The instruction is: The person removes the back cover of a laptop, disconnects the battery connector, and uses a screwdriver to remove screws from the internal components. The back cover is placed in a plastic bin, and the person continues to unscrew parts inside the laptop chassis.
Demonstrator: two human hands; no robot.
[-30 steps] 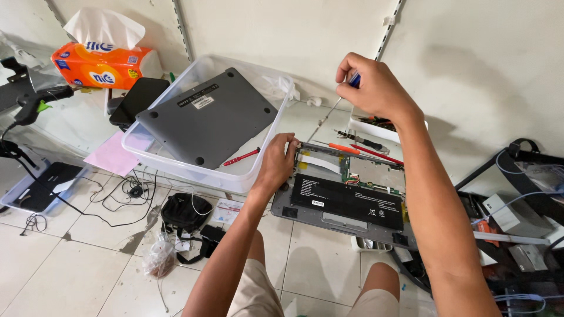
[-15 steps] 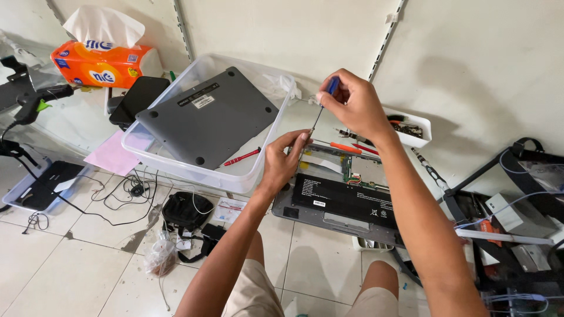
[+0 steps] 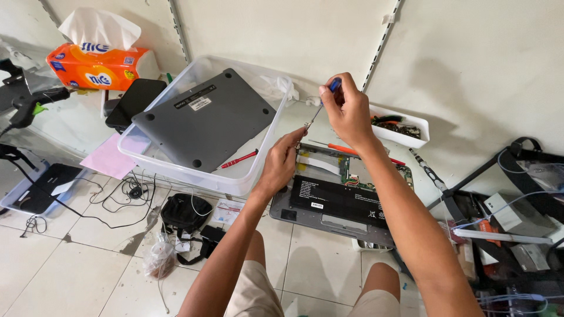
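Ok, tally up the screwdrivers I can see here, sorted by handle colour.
Blue-handled screwdriver: 1
Red-handled screwdriver: 1
Orange-handled screwdriver: 1
Black-handled screwdriver: 1
Total: 4 clearly visible

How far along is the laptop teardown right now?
Done: the grey bottom cover lies off in the clear tub. In hand: right hand holds a blue-handled screwdriver, left hand at its tip. Left: battery and board remain in the open laptop.

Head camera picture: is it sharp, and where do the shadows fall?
Head view: sharp throughout, soft even light; the right hand with its screwdriver throws a faint shadow on the wall behind; wall rails lean outward at the edges, a wide-lens bend; no glare.
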